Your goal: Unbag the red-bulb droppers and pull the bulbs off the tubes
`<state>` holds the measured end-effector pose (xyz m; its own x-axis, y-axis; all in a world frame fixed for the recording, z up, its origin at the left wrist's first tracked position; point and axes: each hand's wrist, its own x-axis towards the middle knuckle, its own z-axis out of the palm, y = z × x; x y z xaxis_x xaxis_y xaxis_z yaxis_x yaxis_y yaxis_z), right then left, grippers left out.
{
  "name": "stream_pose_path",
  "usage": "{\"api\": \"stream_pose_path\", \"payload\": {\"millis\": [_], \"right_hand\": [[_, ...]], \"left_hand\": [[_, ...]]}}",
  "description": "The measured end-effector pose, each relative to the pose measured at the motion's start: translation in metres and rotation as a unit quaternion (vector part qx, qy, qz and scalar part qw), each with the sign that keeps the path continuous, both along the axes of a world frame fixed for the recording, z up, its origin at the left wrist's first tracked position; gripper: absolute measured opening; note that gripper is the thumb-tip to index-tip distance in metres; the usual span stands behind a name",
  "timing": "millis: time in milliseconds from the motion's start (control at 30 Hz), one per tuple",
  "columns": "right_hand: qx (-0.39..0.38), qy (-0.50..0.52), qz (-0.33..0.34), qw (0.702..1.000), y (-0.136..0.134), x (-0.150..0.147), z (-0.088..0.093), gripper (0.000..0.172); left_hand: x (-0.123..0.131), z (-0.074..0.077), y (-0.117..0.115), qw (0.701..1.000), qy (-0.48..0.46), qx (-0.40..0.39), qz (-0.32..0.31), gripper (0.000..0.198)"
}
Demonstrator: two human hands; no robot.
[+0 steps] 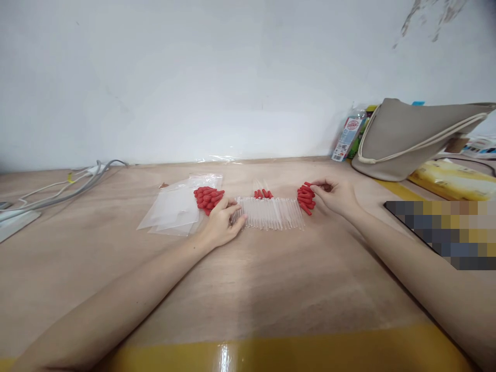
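Slim clear dropper tubes [267, 213] lie side by side in a row across the table. My left hand [225, 221] is at the row's left end, thumb and fingers curled in around an end tube. Beside it, red rubber bulbs [205, 196] are heaped partly on clear plastic bags [170, 206]. To the right of the row is a second heap of red bulbs [306, 199]. At its top edge my right hand [335, 195] pinches a bulb between thumb and fingertips. Behind the row lie several clear tubes with red bulbs on their ends [263, 194].
A grey bag [411, 134] with a cream cord stands at the back right, beside a carton [346, 137]. A yellow packet [442, 180] lies in front of it, near a blurred dark-edged object [406, 217]. Cables [81, 183] run along the left; a white wall rises behind.
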<state>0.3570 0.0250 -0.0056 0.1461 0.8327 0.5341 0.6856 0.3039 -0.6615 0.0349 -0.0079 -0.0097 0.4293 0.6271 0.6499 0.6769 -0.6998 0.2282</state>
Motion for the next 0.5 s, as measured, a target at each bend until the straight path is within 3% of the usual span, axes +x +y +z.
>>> {"api": "stream_pose_path", "payload": {"millis": [167,367,500], "right_hand": [[0.013,0.0,0.004,1.0,0.0021,0.0,-0.0024,0.025],[0.005,-0.097,0.022,0.995,-0.0018,-0.0004,-0.0005,0.025],[0.016,-0.082,-0.014,0.996,-0.0029,-0.0015,0.0019,0.026]], "left_hand": [[0.0001,0.0024,-0.002,1.0,0.001,0.002,-0.007,0.027],[-0.0015,0.0018,-0.002,1.0,0.007,0.008,-0.004,0.023],[-0.002,0.0012,-0.0024,1.0,0.006,0.008,-0.002,0.022]]}}
